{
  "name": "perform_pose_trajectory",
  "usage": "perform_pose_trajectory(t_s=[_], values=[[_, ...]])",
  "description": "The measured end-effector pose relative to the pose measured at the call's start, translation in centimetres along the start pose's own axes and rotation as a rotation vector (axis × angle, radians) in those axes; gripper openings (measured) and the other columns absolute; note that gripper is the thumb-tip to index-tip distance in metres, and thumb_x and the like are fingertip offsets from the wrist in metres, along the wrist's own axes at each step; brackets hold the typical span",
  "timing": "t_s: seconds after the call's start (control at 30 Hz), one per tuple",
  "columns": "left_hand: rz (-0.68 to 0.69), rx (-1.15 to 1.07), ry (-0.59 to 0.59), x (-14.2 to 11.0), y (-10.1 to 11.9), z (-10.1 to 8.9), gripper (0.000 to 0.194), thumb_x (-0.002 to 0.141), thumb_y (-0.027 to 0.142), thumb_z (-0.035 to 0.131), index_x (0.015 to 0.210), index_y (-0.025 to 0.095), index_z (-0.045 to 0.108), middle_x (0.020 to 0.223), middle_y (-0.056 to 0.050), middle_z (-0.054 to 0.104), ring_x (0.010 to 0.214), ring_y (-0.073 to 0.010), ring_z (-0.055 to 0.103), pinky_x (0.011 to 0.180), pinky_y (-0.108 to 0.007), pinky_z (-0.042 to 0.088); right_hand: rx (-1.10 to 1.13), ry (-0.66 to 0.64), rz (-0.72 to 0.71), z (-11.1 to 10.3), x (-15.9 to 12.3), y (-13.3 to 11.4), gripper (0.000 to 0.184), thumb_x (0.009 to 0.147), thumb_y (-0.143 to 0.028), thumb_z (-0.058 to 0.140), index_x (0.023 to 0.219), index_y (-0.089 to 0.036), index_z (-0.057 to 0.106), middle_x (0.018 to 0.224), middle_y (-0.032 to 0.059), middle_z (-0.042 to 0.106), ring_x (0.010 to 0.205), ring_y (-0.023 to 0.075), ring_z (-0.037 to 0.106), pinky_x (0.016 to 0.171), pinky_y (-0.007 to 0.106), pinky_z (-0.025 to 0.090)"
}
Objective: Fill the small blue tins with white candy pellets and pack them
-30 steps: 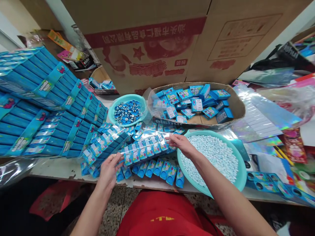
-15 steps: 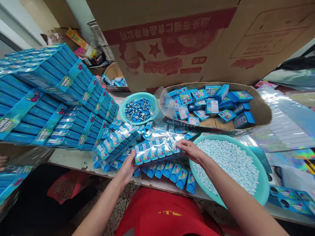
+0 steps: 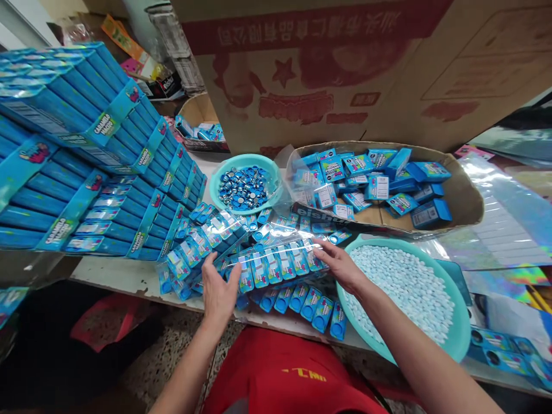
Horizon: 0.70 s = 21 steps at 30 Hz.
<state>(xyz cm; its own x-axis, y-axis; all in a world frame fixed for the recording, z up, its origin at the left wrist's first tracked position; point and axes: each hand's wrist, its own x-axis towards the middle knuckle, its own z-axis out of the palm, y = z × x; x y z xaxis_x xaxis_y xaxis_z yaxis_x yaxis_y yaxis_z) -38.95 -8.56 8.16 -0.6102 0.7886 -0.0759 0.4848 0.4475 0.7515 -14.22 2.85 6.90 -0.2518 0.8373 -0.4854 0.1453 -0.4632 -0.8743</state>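
A clear-wrapped pack of small blue candy boxes point(image 3: 276, 265) lies over loose blue boxes at the front of the table. At its right end, my right hand point(image 3: 342, 265) grips the wrap, its thumb mostly hidden. My left hand point(image 3: 221, 290) is open by the left end, thumb and fingers spread, the thumb close to the wrap. Another wrapped pack point(image 3: 200, 244) slants just beyond my left fingers. Several loose blue boxes point(image 3: 299, 299) with round recesses lie in a row along the near edge.
Stacked blue display packs point(image 3: 107, 138) rise at the left. A turquoise bowl point(image 3: 215, 201) holds blue and silver pieces; a larger basin point(image 3: 462, 322) holds pale candies. Behind stands a carton tray point(image 3: 472, 213) of blue boxes, before a big cardboard box point(image 3: 310, 75).
My left hand has let go of the pack's left end and moved slightly left, its fingers spreading. My right hand stays at the right end. The camera view has shifted a little.
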Motion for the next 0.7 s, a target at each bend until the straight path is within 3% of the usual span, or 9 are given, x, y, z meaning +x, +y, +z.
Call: perform_pose_trajectory(t_s=[0.07, 0.13, 0.23, 0.33, 0.4, 0.5, 0.57, 0.6, 0.7], values=[[0.422, 0.219, -0.102, -0.2, 0.9, 0.7, 0.064, 0.082, 0.048, 0.052, 0.138, 0.022, 0.035, 0.148, -0.012, 0.030, 0.138, -0.0303, 0.021, 0.109, -0.048, 0.021, -0.010, 0.012, -0.035, 0.5, -0.1, 0.4, 0.059, 0.063, -0.052, 0.071, 0.114, -0.023, 0.063, 0.118, 0.0041, 0.064, 0.104, 0.0252, 0.060, 0.084, 0.037, 0.049], [0.707, 0.388, -0.305, -0.2, 1.9, 1.7, 0.062, 0.083, 0.050, 0.050, 0.139, 0.028, 0.035, 0.149, -0.007, 0.029, 0.139, -0.0300, 0.017, 0.111, -0.051, 0.013, -0.037, 0.023, -0.055, 1.0, -0.1, 0.8, 0.063, 0.064, -0.054, 0.070, 0.117, -0.022, 0.062, 0.119, 0.0036, 0.063, 0.108, 0.0267, 0.058, 0.089, 0.039, 0.048], [0.818, 0.519, -0.428, 0.0, 2.6, 2.8, 0.071, 0.080, 0.057, 0.050, 0.142, 0.027, 0.030, 0.150, -0.008, 0.027, 0.139, -0.0321, 0.017, 0.110, -0.056, 0.007, -0.121, 0.057, -0.094, 1.2, 0.0, 1.0, 0.060, 0.067, -0.058, 0.065, 0.116, -0.022, 0.064, 0.118, 0.0028, 0.064, 0.110, 0.0285, 0.056, 0.093, 0.043, 0.045], [0.794, 0.406, -0.384, -0.3, 1.9, 2.1, 0.071, 0.079, 0.056, 0.052, 0.140, 0.024, 0.035, 0.147, -0.011, 0.033, 0.137, -0.0315, 0.022, 0.111, -0.053, 0.008, -0.236, 0.175, -0.169, 1.2, 0.0, 0.9, 0.053, 0.069, -0.060, 0.061, 0.104, -0.021, 0.070, 0.111, 0.0038, 0.068, 0.107, 0.0299, 0.057, 0.093, 0.044, 0.043], [0.650, 0.251, -0.210, -0.8, 0.6, 0.9, 0.065, 0.077, 0.053, 0.058, 0.132, 0.021, 0.046, 0.139, -0.013, 0.045, 0.133, -0.0311, 0.031, 0.110, -0.049, 0.014, -0.285, 0.268, -0.199, 1.3, -0.3, 0.8, 0.051, 0.071, -0.061, 0.057, 0.095, -0.019, 0.073, 0.100, 0.0049, 0.072, 0.098, 0.0291, 0.060, 0.088, 0.041, 0.045], [0.112, -0.025, 0.036, -1.8, -1.0, -0.9, 0.059, 0.071, 0.054, 0.062, 0.116, 0.017, 0.057, 0.116, -0.015, 0.059, 0.112, -0.0300, 0.051, 0.096, -0.042, 0.036, -0.305, 0.328, -0.203, 1.4, -0.8, 0.5, 0.050, 0.072, -0.062, 0.054, 0.082, -0.017, 0.073, 0.081, 0.0046, 0.071, 0.081, 0.0250, 0.062, 0.073, 0.034, 0.047], [-0.255, -0.251, -0.031, -2.1, -1.3, -1.4, 0.054, 0.067, 0.060, 0.062, 0.098, 0.016, 0.064, 0.094, -0.011, 0.064, 0.089, -0.0250, 0.058, 0.078, -0.034, 0.043, -0.301, 0.346, -0.193, 1.5, -1.0, 0.3, 0.048, 0.071, -0.061, 0.055, 0.075, -0.017, 0.072, 0.074, 0.0035, 0.069, 0.073, 0.0221, 0.060, 0.068, 0.031, 0.046], [-0.365, -0.362, -0.096, -2.1, -1.2, -1.4, 0.050, 0.064, 0.061, 0.064, 0.087, 0.016, 0.065, 0.083, -0.007, 0.064, 0.078, -0.0214, 0.057, 0.070, -0.030, 0.042, -0.292, 0.353, -0.184, 1.5, -1.0, 0.2, 0.047, 0.070, -0.061, 0.056, 0.072, -0.017, 0.071, 0.071, 0.0029, 0.068, 0.070, 0.0209, 0.058, 0.066, 0.030, 0.045], [-0.413, -0.588, -0.145, -1.6, -0.6, -0.8, 0.041, 0.056, 0.056, 0.071, 0.066, 0.017, 0.062, 0.066, 0.000, 0.058, 0.065, -0.0141, 0.049, 0.063, -0.023, 0.037, -0.257, 0.352, -0.150, 1.5, -0.9, -0.1, 0.047, 0.066, -0.062, 0.059, 0.068, -0.016, 0.070, 0.065, 0.0016, 0.064, 0.063, 0.0181, 0.055, 0.060, 0.028, 0.044]])
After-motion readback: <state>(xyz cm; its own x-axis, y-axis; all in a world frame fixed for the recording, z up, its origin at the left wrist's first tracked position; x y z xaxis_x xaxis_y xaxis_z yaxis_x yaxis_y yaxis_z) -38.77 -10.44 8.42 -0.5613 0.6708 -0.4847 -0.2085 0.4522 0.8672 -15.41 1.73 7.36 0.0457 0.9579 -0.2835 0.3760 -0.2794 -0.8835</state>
